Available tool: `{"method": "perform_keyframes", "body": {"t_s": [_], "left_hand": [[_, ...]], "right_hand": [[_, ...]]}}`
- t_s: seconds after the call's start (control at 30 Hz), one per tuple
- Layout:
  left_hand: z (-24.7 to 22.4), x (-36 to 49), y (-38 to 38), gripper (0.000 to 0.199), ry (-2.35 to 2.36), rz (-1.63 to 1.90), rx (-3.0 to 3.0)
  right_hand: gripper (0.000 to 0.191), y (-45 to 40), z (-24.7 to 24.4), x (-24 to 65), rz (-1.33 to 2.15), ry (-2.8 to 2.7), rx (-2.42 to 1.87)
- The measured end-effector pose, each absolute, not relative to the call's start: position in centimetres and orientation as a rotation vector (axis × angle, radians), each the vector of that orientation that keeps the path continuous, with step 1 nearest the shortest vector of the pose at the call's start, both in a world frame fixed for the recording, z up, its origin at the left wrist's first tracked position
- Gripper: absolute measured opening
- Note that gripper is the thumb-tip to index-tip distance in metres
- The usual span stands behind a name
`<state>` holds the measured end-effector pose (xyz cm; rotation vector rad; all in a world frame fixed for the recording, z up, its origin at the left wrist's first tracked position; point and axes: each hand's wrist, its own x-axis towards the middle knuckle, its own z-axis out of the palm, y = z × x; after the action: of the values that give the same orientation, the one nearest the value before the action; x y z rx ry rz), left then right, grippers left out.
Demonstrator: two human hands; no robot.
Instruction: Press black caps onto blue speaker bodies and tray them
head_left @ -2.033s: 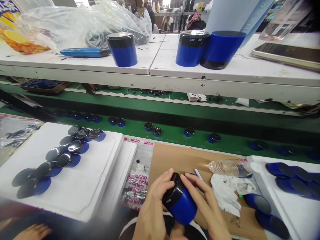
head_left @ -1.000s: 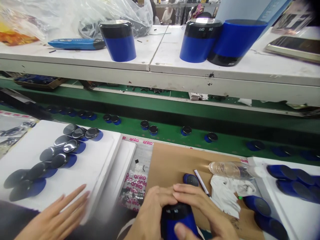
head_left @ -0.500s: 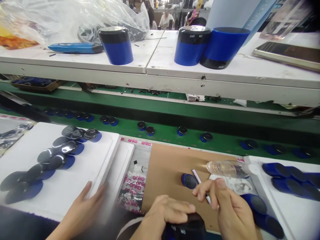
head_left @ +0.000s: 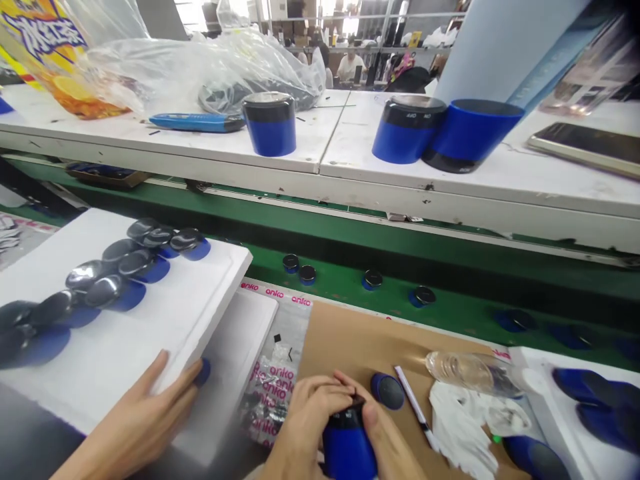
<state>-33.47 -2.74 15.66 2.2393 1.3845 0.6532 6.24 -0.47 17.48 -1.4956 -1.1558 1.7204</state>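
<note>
My left hand point(head_left: 313, 417) is closed over the black top of a blue cup-shaped device point(head_left: 347, 450) low in the middle of the head view. From the other side, my right hand point(head_left: 383, 437) wraps round the same device, thumb near the top. Beyond them, a smaller blue piece with a dark round face point(head_left: 389, 391) lies on brown cardboard point(head_left: 340, 333). A white pen with a dark band point(head_left: 416, 407) lies right of it. On the left, a co-worker's hand point(head_left: 145, 407) grips the edge of a white foam board point(head_left: 165, 320) bearing several blue devices with shiny black tops point(head_left: 107, 291).
Several devices point(head_left: 372, 280) stand on the green conveyor belt point(head_left: 340, 273). A clear bottle point(head_left: 465, 372) and white cloth point(head_left: 457, 427) lie at right, beside another foam tray point(head_left: 535, 373). A white shelf point(head_left: 320, 167) crosses above, carrying a blue cutter point(head_left: 195, 122), a phone point(head_left: 590, 148) and cups.
My right hand has moved left from near the pen onto the device, and the device shows more upright. The co-worker's foam board has risen and tilted. The head view has shifted.
</note>
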Motion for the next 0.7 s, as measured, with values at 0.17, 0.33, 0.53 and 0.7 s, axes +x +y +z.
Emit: {"method": "perform_keyframes", "body": {"t_s": [0.17,0.33,0.53,0.7], "left_hand": [[18.8,-33.1,-0.9,0.026,1.466,0.528,2.349],[20.3,-32.2,-0.6,0.037,1.557,0.388,2.339],[20.2,-32.3,-0.7,0.039,1.615,0.293,2.309],[22.2,-31.5,0.6,0.044,1.614,0.236,2.368]], "right_hand": [[0.066,4.4,11.8,6.0,1.695,-1.385,-1.381],[0.030,12.6,5.5,5.5,1.333,-1.472,-1.739],[0.042,23.0,3.0,3.9,1.006,-1.477,-1.888],[0.038,26.7,1.8,2.6,0.943,-1.489,-1.836]]}}
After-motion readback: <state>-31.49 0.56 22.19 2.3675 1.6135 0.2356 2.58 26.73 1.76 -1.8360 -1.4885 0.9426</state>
